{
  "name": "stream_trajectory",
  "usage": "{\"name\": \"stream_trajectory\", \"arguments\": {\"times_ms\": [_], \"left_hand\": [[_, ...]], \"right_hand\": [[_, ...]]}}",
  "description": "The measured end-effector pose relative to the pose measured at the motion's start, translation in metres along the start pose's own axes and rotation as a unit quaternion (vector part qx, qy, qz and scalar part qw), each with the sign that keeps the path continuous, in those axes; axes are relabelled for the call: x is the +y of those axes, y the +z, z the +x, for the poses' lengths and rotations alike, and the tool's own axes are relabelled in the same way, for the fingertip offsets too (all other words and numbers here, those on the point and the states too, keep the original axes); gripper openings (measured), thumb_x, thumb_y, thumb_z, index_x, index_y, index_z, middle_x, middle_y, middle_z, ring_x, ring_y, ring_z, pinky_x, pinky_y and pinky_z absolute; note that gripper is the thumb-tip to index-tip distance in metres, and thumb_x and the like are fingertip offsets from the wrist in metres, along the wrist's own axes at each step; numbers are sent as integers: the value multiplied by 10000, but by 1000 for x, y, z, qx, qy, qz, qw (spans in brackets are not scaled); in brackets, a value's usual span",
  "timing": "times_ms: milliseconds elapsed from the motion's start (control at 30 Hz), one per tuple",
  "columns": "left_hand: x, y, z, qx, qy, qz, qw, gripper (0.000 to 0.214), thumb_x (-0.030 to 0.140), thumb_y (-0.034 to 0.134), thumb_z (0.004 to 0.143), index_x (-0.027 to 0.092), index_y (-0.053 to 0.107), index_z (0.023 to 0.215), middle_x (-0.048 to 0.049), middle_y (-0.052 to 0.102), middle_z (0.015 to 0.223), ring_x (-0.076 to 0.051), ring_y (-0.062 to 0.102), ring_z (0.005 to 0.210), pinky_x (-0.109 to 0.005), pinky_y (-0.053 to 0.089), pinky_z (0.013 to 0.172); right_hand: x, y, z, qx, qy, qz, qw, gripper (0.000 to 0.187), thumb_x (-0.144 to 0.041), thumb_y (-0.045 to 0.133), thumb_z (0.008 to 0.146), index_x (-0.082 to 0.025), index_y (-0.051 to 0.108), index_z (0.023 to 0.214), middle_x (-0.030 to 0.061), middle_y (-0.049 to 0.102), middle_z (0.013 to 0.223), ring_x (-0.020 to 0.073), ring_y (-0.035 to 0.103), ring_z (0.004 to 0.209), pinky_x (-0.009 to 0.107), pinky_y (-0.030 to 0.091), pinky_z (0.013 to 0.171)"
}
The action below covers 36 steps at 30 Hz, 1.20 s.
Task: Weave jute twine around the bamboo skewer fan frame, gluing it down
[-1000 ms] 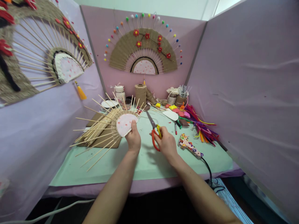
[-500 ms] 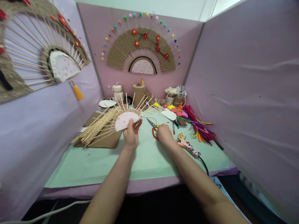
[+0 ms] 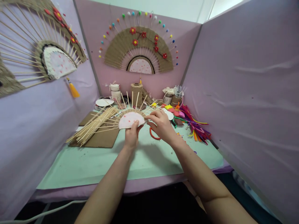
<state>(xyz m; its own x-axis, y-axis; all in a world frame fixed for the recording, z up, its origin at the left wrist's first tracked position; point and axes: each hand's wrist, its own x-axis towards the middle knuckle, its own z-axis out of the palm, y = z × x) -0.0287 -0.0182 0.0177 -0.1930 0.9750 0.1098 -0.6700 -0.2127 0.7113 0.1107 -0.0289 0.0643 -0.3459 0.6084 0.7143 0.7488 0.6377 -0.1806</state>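
My left hand (image 3: 132, 136) is closed on the lower edge of a small half-round fan (image 3: 129, 119), thumb on its front. The fan has a white face with pink spots, a woven twine rim and thin bamboo sticks fanning outward. My right hand (image 3: 163, 127) has its thumb and fingertips drawn together at the right end of the rim; whether they pinch the rim or a loose strand is too small to tell. Below that hand, the red handle of the scissors (image 3: 151, 133) shows on the table, the rest covered.
Left of the fan, a bundle of bamboo sticks (image 3: 93, 127) lies on brown cardboard (image 3: 106, 138). Behind stand a twine spool (image 3: 136, 92) and a white bottle (image 3: 115, 92). Colourful pipe cleaners (image 3: 198, 127) lie right. Finished fans hang on the back (image 3: 112, 56) and left walls.
My right hand has left the scissors on the table and moved up and left to the fan's right end. The fan has shifted slightly right in my left hand.
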Motion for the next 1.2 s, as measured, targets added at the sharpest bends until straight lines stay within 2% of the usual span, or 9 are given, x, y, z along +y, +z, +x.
{"name": "stream_trajectory", "arguments": {"times_ms": [200, 367, 433, 500, 600, 667, 833, 1000, 1200], "left_hand": [[1, 1, 0, 5, -20, -13, 1000, 322, 276, 781, 617, 194, 648, 898, -9, 701, 895, -159, 649, 840, -337, 502, 825], [7, -6, 8, 19, -72, -62, 995, 248, 278, 759, 624, 184, 618, 804, 18, 700, 735, -127, 665, 704, -285, 479, 761], [10, -8, 11, 23, -87, -82, 993, 223, 270, 740, 642, 185, 624, 811, 16, 705, 725, -122, 666, 694, -271, 475, 745], [11, -10, 13, 23, -98, -97, 990, 207, 261, 726, 660, 182, 633, 827, 11, 711, 730, -116, 666, 694, -262, 476, 742], [11, -10, 13, 24, -112, -111, 987, 190, 248, 718, 668, 175, 630, 821, 4, 712, 718, -120, 668, 690, -263, 487, 730], [10, -9, 12, 20, -115, -111, 987, 180, 238, 717, 670, 176, 624, 812, -1, 712, 714, -125, 669, 687, -271, 498, 732], [9, -6, 9, -9, -108, -93, 990, 186, 232, 737, 667, 183, 621, 805, -1, 715, 733, -133, 677, 719, -289, 509, 774], [5, -3, 3, -54, -83, -43, 994, 217, 250, 770, 656, 189, 631, 810, 7, 703, 796, -147, 675, 787, -334, 508, 826], [3, 1, -4, -65, -20, 0, 998, 263, 243, 822, 605, 209, 652, 803, 18, 660, 802, -164, 644, 852, -371, 533, 856]], "right_hand": [[-1, -4, -4, 51, 41, 97, 993, 119, -249, 592, 896, -215, 679, 824, 48, 640, 860, 197, 573, 881, 355, 457, 840], [5, -11, -12, 240, 116, 106, 958, 170, -306, 513, 928, -213, 645, 875, 64, 641, 861, 201, 586, 845, 360, 474, 804], [19, -9, -17, 279, 153, 69, 945, 208, -306, 465, 944, -201, 644, 940, 91, 644, 919, 218, 589, 901, 373, 466, 841], [35, -2, -23, 203, 181, 33, 962, 247, -236, 423, 940, -176, 654, 1005, 124, 650, 1017, 235, 584, 992, 384, 445, 900], [50, 12, -30, -8, 191, -22, 981, 276, -114, 449, 875, -142, 680, 1024, 155, 626, 1179, 243, 551, 1112, 374, 407, 972], [47, 17, -34, -63, 203, -56, 976, 208, -140, 500, 870, -151, 695, 939, 138, 644, 1134, 235, 559, 1079, 347, 411, 951], [14, 13, -37, 15, 230, -46, 972, 322, -411, 534, 916, -193, 623, 697, 57, 620, 755, 182, 562, 741, 298, 433, 760], [-8, 4, -30, 107, 117, 71, 985, 159, -310, 524, 933, -206, 642, 955, 70, 642, 950, 185, 593, 866, 326, 456, 841], [-5, -13, -46, 97, 114, 72, 986, 173, -273, 485, 950, -216, 646, 975, 74, 647, 957, 203, 606, 932, 347, 467, 857]]}}
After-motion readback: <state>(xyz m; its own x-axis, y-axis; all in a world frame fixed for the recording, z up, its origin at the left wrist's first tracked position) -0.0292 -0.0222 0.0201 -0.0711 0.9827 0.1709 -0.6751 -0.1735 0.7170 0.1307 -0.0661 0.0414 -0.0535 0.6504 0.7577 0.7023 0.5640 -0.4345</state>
